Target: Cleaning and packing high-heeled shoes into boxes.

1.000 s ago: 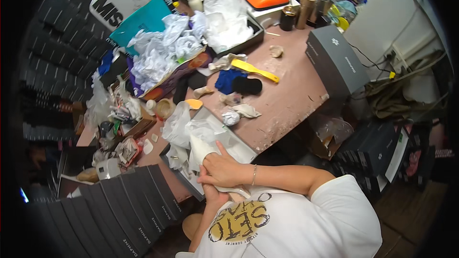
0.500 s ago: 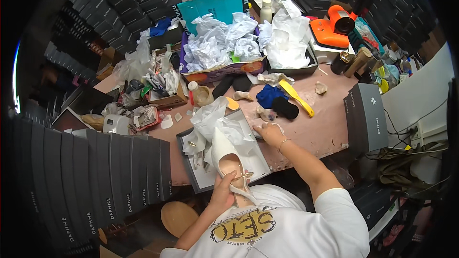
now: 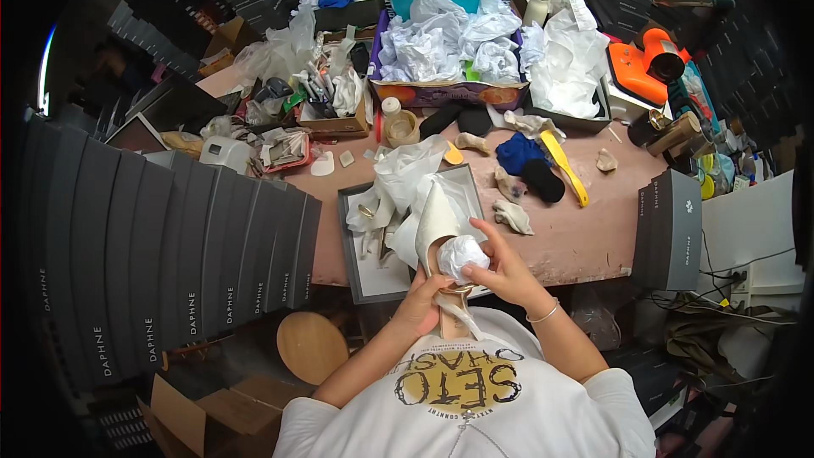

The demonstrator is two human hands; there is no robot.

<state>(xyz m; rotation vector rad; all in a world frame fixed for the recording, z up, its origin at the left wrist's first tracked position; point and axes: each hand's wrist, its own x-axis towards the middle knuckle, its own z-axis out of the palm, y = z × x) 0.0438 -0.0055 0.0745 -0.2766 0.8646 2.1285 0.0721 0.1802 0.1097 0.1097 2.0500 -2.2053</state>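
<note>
Over the shoe (image 3: 437, 225), right-hand fingers (image 3: 487, 242) curl around crumpled paper (image 3: 462, 254).

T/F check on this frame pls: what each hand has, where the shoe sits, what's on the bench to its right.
1. The right hand presses a wad of white paper into the shoe. True.
2. The left hand is flat on the bench. False: it grips the shoe's heel end.
3. The shoe is black. False: it is cream-white.
4. A yellow shoehorn lies on the bench right of the shoe. True.
5. The shoe is over an open grey box. True.
</note>
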